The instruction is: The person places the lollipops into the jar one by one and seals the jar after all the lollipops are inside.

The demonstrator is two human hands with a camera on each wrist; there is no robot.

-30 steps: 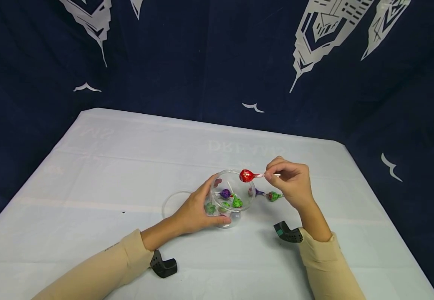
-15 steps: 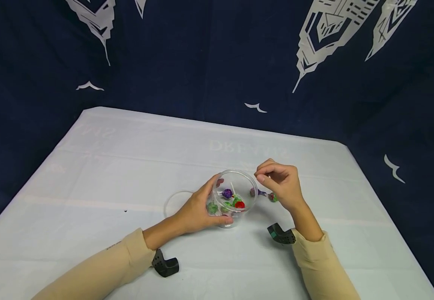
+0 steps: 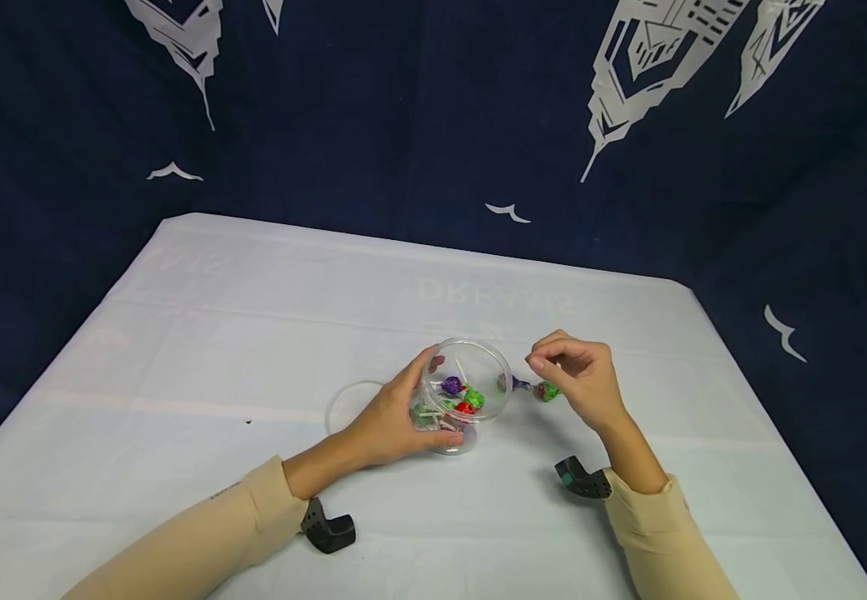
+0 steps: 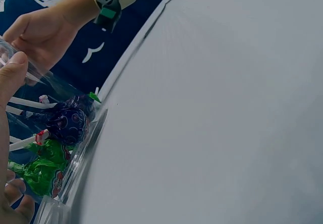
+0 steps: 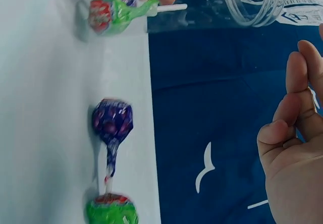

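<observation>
My left hand grips a clear plastic jar from its left side, its open mouth tilted up. Several wrapped lollipops lie inside, among them a red one, a purple one and a green one. White sticks point toward the mouth in the left wrist view. Just right of the rim, my right hand hovers with nothing between its loosely bent fingers. Below it on the table lie a purple lollipop and a green lollipop.
Left of the jar, partly behind the left hand, a thin clear ring-shaped thing lies on the white-covered table. A dark blue cloth with white prints hangs behind the table's far edge.
The red lollipop, pinched in the right hand earlier, dropped into the jar and has settled lower among the others. The right hand moved to the jar's mouth, then back right. The left hand stayed.
</observation>
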